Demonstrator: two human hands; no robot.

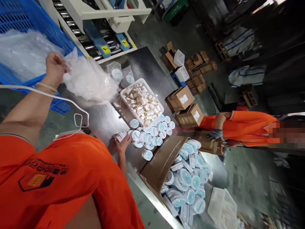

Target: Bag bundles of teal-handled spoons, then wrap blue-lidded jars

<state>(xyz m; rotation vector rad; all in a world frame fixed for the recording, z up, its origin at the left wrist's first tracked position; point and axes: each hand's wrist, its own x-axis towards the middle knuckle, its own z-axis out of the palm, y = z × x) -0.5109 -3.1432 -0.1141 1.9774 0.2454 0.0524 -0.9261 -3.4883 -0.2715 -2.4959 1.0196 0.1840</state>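
My left hand is at the upper left, its fingers pinched on the edge of a clear plastic bag beside a heap of clear bags on the metal table. My right hand rests at the table's near edge, its fingers closed around a short stack of white round containers. Close to it stand several white round containers with light blue lids. Beyond them is a white basket full of small white-and-gold tubes. Two bagged stacks of containers sit behind the basket.
An open cardboard box heaped with more containers stands on the table. A blue crate with plastic bags is at the left, beside a roller conveyor. A white cable crosses my left arm. A co-worker stands opposite, near folded cartons.
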